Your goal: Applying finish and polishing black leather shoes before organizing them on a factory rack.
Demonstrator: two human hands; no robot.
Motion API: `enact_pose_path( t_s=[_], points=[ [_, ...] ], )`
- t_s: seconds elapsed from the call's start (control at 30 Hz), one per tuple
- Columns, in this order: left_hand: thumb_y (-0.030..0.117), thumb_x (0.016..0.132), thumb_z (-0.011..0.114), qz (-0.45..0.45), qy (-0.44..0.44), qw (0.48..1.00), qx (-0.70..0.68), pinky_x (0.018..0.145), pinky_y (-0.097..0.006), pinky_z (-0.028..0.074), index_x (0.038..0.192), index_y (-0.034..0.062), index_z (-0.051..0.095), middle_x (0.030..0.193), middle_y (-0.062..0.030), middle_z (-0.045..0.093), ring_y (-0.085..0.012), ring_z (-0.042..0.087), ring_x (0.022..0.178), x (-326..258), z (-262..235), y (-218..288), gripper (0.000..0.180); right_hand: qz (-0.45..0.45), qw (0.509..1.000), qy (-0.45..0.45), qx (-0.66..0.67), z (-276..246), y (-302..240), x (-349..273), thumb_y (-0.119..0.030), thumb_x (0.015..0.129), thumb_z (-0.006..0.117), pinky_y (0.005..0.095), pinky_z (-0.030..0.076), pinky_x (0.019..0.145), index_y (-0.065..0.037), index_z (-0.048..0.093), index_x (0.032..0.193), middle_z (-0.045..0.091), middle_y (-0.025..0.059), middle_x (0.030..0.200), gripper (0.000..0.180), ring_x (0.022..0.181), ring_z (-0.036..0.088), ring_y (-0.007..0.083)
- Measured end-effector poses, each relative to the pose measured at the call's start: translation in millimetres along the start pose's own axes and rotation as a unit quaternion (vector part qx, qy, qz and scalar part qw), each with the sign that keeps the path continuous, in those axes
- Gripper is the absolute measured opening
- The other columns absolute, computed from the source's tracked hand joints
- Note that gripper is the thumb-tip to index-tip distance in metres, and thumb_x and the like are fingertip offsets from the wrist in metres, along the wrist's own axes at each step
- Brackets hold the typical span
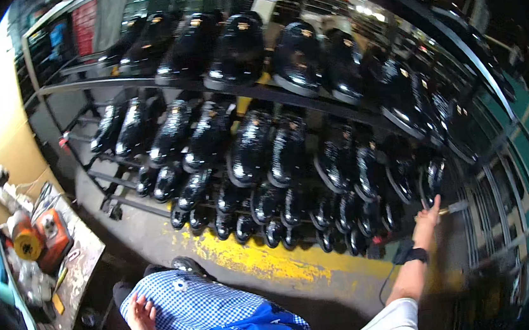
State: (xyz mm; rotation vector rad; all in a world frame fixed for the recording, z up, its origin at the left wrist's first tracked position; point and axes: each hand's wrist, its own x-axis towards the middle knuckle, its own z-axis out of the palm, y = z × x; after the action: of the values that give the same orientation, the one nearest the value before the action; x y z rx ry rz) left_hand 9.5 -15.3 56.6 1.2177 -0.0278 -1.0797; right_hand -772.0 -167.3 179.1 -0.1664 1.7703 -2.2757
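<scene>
My right hand (430, 214) reaches out to the right end of the shoe rack. One finger is stretched up at the toe of a glossy black shoe (432, 177); whether it touches cannot be made out. Beside that hand is a short pale, metallic piece (453, 208), and I cannot tell if it belongs to the rack. My left hand (142, 315) hangs in front of the blue checked apron (207, 298), fingers loosely bent and apart, with nothing visible in it. Rows of shiny black shoes (250, 147) fill the tiers of the dark metal rack (104, 84).
At the left stands a worn, stained workbench (85, 258) with an orange tool (52, 239), a yellow roll (27, 244) and crumpled plastic (34, 282). A worn yellow stripe (255, 261) runs along the floor under the rack. Metal frame bars (503, 199) rise at the right.
</scene>
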Motion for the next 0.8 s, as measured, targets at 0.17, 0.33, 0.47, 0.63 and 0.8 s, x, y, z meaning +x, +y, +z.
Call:
enact_pose_path(
  t_s=[0.17,0.33,0.47,0.63,0.8],
  points=[
    [0.036,0.09,0.054,0.079,-0.111,0.991,0.0,0.062,-0.027,0.053,0.123,0.0065,0.051,0.101,-0.0086,0.063,-0.0163,0.062,0.079,-42,73,63,0.045,-0.111,0.954,0.071,-0.269,14,10,37,-0.041,0.084,0.059,0.0344,0.045,0.056,-0.003,0.063,0.103,0.061,0.0124,0.088,0.043,0.065,0.055,0.023],
    [0.027,0.093,0.046,0.267,-0.314,0.908,0.071,0.062,-0.034,0.054,0.113,0.0008,0.052,0.085,-0.0154,0.064,-0.024,0.063,0.075,-129,151,154,0.034,-0.219,0.973,0.046,-0.054,32,48,-54,-0.019,0.086,0.059,0.0252,0.034,0.04,-0.002,0.064,0.106,0.057,0.0025,0.065,0.027,0.046,0.041,0.0097],
    [0.028,0.094,0.046,0.431,-0.589,0.683,-0.023,0.06,-0.04,0.054,0.086,0.0009,0.059,0.075,-0.0148,0.062,-0.0285,0.06,0.065,-192,201,197,0.032,-0.176,0.977,-0.117,0.0,63,73,-177,-0.016,0.087,0.058,0.0226,0.02,0.034,-0.005,0.062,0.108,0.037,-0.0053,0.055,0.025,0.039,0.025,0.004],
    [0.024,0.088,0.057,0.348,-0.598,0.716,-0.089,0.07,-0.034,0.05,0.081,0.009,0.068,0.083,-0.0028,0.063,-0.022,0.054,0.085,-251,197,236,0.019,0.043,0.948,-0.314,0.021,85,100,-296,-0.014,0.088,0.057,0.0194,0.02,0.031,-0.008,0.059,0.096,0.037,-0.0059,0.05,0.01,0.036,0.028,0.0019],
    [0.026,0.082,0.067,0.454,-0.661,0.57,-0.178,0.062,-0.03,0.051,0.07,0.0096,0.07,0.069,0.003,0.061,-0.0135,0.058,0.074,-254,158,237,0.02,0.089,0.897,-0.431,-0.028,95,129,-365,-0.017,0.088,0.058,0.0223,0.024,0.031,-0.006,0.058,0.092,0.038,-0.0033,0.044,0.012,0.032,0.03,0.0052]
  ],
)
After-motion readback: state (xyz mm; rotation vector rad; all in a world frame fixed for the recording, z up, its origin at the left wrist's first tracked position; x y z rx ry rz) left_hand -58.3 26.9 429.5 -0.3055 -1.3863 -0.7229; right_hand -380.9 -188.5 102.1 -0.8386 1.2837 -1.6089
